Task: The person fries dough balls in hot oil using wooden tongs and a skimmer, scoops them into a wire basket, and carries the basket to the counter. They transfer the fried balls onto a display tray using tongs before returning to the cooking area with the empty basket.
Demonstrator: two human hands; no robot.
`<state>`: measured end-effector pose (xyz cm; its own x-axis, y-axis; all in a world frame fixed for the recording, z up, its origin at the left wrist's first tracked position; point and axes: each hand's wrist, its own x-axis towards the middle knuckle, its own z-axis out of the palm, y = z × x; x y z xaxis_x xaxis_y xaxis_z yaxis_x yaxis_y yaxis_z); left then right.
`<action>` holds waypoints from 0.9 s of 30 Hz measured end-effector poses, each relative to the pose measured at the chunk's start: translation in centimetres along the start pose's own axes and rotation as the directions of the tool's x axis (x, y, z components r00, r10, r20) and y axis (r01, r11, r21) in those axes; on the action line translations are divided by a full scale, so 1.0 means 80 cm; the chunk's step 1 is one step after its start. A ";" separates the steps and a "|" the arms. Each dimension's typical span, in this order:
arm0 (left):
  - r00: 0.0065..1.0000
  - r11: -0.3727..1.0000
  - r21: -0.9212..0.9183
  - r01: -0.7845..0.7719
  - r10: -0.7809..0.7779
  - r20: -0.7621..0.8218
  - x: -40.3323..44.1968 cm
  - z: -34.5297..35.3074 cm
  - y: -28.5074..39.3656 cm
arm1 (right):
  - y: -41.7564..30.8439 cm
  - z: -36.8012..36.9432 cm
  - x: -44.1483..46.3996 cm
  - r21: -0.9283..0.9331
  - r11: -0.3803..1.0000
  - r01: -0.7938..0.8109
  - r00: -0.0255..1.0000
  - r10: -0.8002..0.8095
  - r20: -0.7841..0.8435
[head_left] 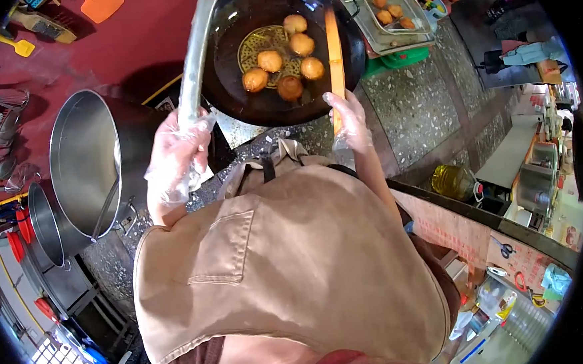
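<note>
1. Speckled floor [420, 107] lies around; browned balls [270, 61] sit in the dark wok [227, 106], ahead of the left hand [184, 143] and right hand [352, 118].
2. Left clasps a metal handle [195, 61]; right, a wooden utensil [335, 52] (bamboo, perhaps).
3. Browning looks well along; any stirring calls for steady grips.

The balls [302, 44] are gleaming golden brown, the stick [335, 49] is glowing orange, the apron [329, 246] is showing plain tan, the floor [411, 124] pale-speckled grey.
</note>
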<state>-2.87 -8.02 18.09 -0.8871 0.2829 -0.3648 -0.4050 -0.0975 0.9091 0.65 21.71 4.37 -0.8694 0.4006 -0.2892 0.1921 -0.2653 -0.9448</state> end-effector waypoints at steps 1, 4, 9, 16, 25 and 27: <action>1.000 1.000 -0.015 0.016 -0.015 0.019 0.001 -0.004 -0.012 | 0.003 0.000 -0.004 -0.015 1.000 -0.012 1.000 0.011 -0.010; 0.984 0.984 0.038 0.175 -0.176 0.028 0.004 -0.018 -0.048 | 0.012 -0.005 -0.017 -0.027 0.999 -0.028 0.999 0.027 -0.038; 0.915 0.919 0.157 0.363 -0.383 0.127 0.018 -0.055 -0.103 | 0.015 -0.022 -0.039 -0.037 0.996 -0.076 0.992 0.072 -0.101; 0.988 0.989 -0.039 0.141 -0.139 0.065 0.014 -0.022 -0.051 | 0.014 -0.047 -0.041 -0.135 0.985 -0.107 0.980 0.082 -0.179; 0.964 0.988 -0.014 0.156 -0.155 -0.214 0.031 0.085 -0.080 | 0.000 -0.151 0.021 0.058 0.998 -0.037 0.999 0.036 0.006; 0.946 0.973 0.005 0.230 -0.223 -0.234 0.036 0.100 -0.109 | -0.010 -0.203 0.029 0.041 0.997 -0.062 0.998 0.063 -0.012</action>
<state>-0.16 1.26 10.74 -0.8012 0.0662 -0.5947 -0.5971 -0.0247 0.8018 5.86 37.07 1.95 -0.8503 0.3932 -0.3499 0.2272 -0.3254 -0.9179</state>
